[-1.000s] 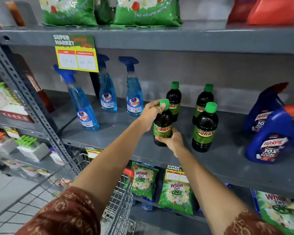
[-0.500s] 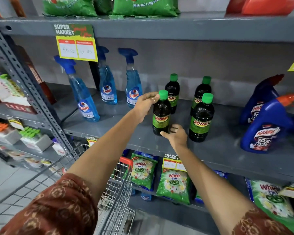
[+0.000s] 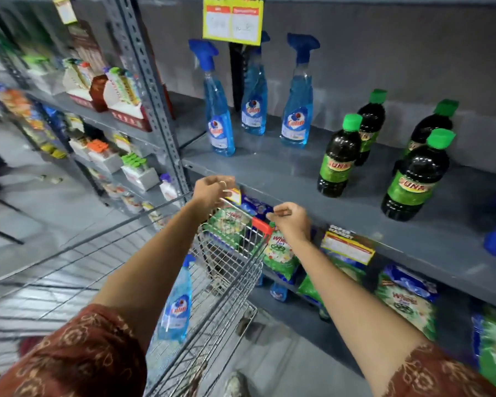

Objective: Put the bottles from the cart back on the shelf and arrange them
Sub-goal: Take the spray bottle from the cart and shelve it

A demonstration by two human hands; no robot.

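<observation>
The shelf (image 3: 284, 173) is plain grey. On it, three spray bottles (image 3: 219, 121) hold light blue liquid under dark blue trigger heads, with white and red labels. The four dark bottles (image 3: 338, 156) look almost black, with bright green caps and green labels carrying a red and yellow band. The cart (image 3: 226, 262) is silver wire with a red corner piece; the spray bottle in the cart (image 3: 176, 305) has the same blue colours. Both sleeves (image 3: 78, 356) are rust-brown with a pale round flower pattern. The price tag (image 3: 232, 20) is yellow.

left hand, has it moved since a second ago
Yes. The left hand has left the front dark bottle and dropped below the shelf edge, empty, above the cart.
</observation>
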